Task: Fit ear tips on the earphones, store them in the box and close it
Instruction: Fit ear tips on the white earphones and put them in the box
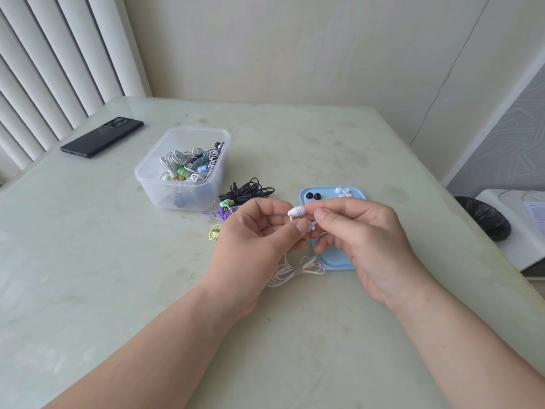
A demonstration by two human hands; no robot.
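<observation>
Two bare forearms reach fwd over the pale green table [88, 261], hands meeting just above it near the middle. Left hand [259, 228]: palm turned inward, fingers curled, thumb & index pinching a white earbud [298, 212] at its lower side, w/ the bud lying roughly sideways btwn the two hands. Right hand [359, 234]: wrist bent in, thumb & index closed tight on the bud's right end, other fingers loosely curled below. Can't tell whether an ear tip sits under those fingertips.

White cable [295, 270] drops from under the left hand to a tied bundle on the table, its plug end lying against the near-left corner of the light blue lid [336, 256]. Lid lies flat beneath & beyond the right hand. On its far end: two black ear tips [312, 196] at left, a few white ear tips [342, 191] at right, the two groups apart.

Clear plastic box [182, 169] stands open, up & left of the hands, holding a tangle of earphones (white, blue, green). Btwn box & left hand, loose on the table: black earphones [250, 190], purple earphones [219, 212], a small yellow earphone bundle [215, 231] just beside the left hand's knuckles.

Black phone [101, 137] lies face down at the far-left table edge, near the white vertical blinds [44, 69]
</observation>
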